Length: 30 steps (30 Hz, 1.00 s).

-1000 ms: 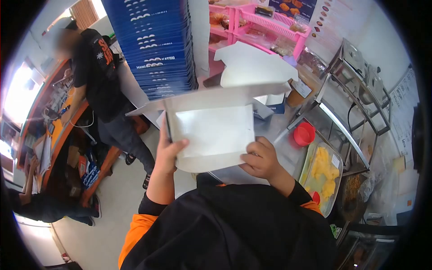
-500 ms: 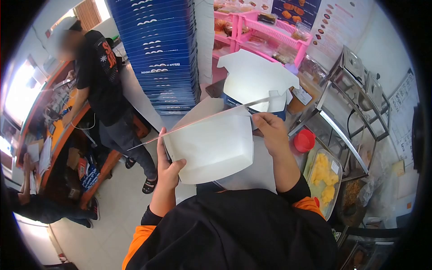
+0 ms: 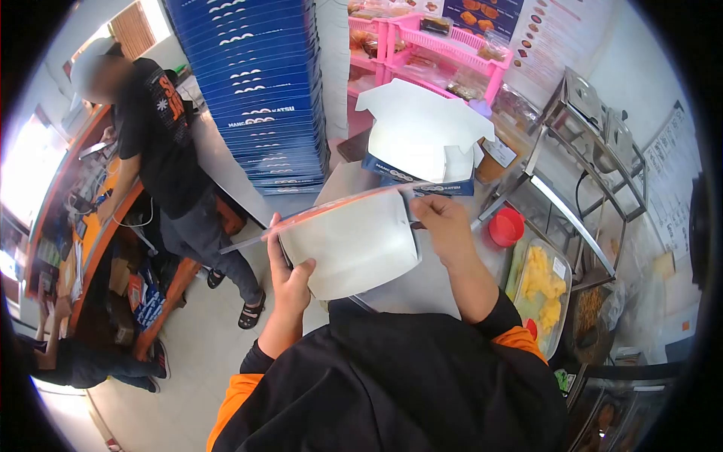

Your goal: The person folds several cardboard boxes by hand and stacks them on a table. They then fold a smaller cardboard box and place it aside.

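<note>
A partly folded cardboard food box (image 3: pixel 350 248), white inside, is held up in front of my body. Its far flap, orange-red along the upper side, rises at a slant. My left hand (image 3: pixel 290 282) grips the left wall, thumb on the inside and fingers behind. At the right far corner my right hand (image 3: pixel 446 226) pinches the box's edge between thumb and fingers. Just beyond stands another box (image 3: pixel 422 128), blue outside and white inside, with its lid open.
A tall stack of flat blue boxes (image 3: pixel 260 113) stands at the back left. Right of me are a red cup (image 3: pixel 506 227), a tray of yellow food (image 3: pixel 544 282) and a metal rack (image 3: pixel 580 218). Pink baskets (image 3: pixel 444 56) are behind. A co-worker (image 3: pixel 162 143) stands left.
The box has tipped in my hands, so more of the far flap's orange-red side shows. Both hands keep their hold. The view has shifted slightly.
</note>
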{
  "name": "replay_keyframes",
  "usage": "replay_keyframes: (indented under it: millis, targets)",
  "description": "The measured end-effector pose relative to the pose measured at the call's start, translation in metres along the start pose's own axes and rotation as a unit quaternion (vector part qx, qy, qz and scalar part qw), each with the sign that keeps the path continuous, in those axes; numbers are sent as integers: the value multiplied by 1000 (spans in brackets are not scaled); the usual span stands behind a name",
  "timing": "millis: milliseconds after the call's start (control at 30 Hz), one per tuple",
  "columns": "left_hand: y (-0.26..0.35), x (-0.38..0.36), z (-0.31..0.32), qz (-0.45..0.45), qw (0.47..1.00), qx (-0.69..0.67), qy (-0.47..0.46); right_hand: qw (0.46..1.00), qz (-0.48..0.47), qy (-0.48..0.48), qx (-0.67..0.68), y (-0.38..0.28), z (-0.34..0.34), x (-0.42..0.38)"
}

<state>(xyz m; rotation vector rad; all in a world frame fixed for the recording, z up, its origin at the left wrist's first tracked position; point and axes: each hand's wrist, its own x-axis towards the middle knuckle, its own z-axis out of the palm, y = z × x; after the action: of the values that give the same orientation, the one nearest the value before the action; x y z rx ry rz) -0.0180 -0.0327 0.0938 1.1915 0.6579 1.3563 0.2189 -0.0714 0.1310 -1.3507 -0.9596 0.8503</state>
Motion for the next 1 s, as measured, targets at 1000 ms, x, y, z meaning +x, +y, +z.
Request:
replay_keyframes:
  millis: [1000]
  targets:
    - [0, 12, 16, -62, 998, -8, -18, 981, 41, -88, 165, 48, -19, 5]
